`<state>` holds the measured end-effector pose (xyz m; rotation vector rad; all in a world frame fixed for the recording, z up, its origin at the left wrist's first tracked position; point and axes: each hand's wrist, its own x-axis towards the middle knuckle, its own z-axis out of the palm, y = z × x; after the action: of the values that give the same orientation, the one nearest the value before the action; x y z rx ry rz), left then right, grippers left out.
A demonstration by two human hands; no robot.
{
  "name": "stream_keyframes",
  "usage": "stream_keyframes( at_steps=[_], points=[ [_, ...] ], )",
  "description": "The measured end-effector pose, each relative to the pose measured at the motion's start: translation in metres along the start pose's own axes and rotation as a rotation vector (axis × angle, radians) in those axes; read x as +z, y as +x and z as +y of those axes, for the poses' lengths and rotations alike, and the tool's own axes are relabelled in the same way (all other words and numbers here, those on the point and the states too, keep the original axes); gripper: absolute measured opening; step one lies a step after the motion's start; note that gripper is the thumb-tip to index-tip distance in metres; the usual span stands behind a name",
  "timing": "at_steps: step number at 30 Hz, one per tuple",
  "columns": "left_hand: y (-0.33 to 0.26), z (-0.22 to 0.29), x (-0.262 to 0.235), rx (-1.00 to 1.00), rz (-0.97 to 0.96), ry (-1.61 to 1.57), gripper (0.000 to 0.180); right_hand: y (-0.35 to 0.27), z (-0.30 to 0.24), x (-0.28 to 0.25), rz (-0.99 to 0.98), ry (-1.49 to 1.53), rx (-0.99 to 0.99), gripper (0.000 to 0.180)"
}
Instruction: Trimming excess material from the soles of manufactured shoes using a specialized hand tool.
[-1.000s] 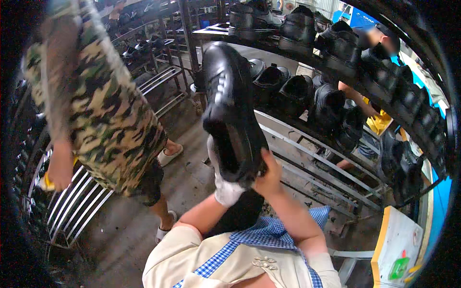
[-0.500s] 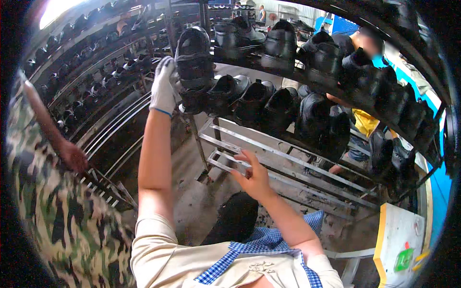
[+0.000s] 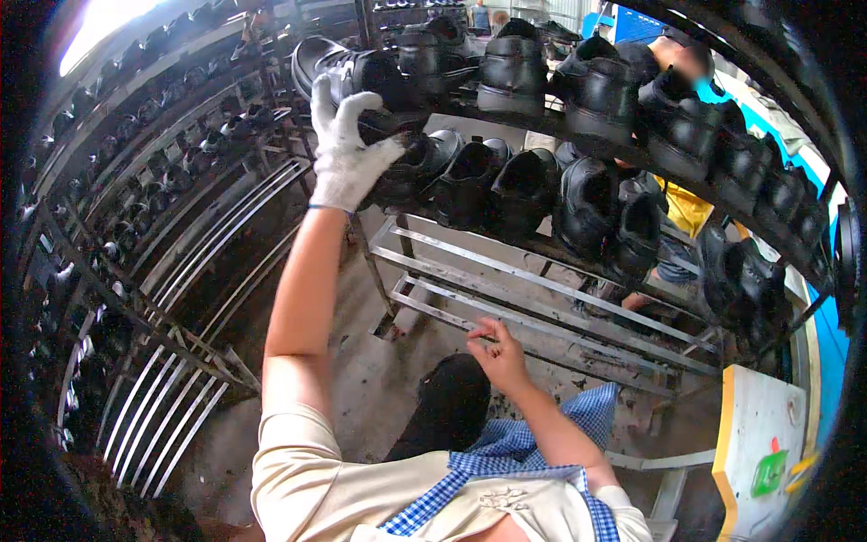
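While the upper shelf (image 3: 542,129) carries a row of black shoes along a dark, narrow ledge, a black shoe (image 3: 348,74) lies at its left end, turned sideways with its toe to the left. Just in front of that shoe, the left hand (image 3: 348,163) wears a white glove, its fingers and thumb spread well apart; whether a fingertip touches the shoe I cannot tell. The right hand (image 3: 501,359), bare, hangs low over the grey, littered floor (image 3: 375,361), fingers loosely bent and apart, gripping nothing visible. More shoes stand close together on the lower shelf, leaving little space between them, and beneath it run bare metal bars (image 3: 470,242) with wide gaps. Open floor lies between these bars and another rack (image 3: 163,406) of slats at the left, giving the forearms room. At the right, the yellow edge of a white board (image 3: 768,415) faces the right elbow, apart from it, and behind the shelves a co-worker is partly hidden near a yellow cloth (image 3: 686,208).
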<state>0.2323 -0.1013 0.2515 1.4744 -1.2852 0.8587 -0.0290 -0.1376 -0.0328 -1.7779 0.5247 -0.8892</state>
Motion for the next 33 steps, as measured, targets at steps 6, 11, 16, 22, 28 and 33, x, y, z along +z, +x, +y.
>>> stream_keyframes(
  at_steps=[6, 11, 16, 22, 28, 33],
  points=[
    [0.047, -0.064, -0.019, -0.255, -0.199, -0.763, 0.034, -0.024, 0.014, -0.005, -0.007, 0.051, 0.129, 0.044],
    [0.073, -0.097, -0.023, -0.431, 0.037, -0.598, 0.031, -0.034, 0.03, 0.007, -0.02, 0.131, 0.122, 0.041],
    [0.06, -0.046, 0.013, -0.282, 0.597, -0.392, 0.043, -0.047, 0.049, -0.002, 0.063, 0.193, 0.144, 0.037],
    [0.041, -0.058, 0.016, 0.079, 0.129, 0.206, 0.061, -0.078, 0.066, -0.032, 0.096, 0.018, 0.188, 0.034],
    [0.035, -0.028, 0.02, 0.018, 0.112, 0.234, 0.04, -0.106, 0.061, -0.084, 0.442, 0.073, 0.223, 0.029],
    [-0.08, 0.029, 0.015, 0.022, 0.019, -0.392, 0.038, -0.132, 0.018, -0.172, 0.746, -0.02, 0.344, 0.034]
  ],
)
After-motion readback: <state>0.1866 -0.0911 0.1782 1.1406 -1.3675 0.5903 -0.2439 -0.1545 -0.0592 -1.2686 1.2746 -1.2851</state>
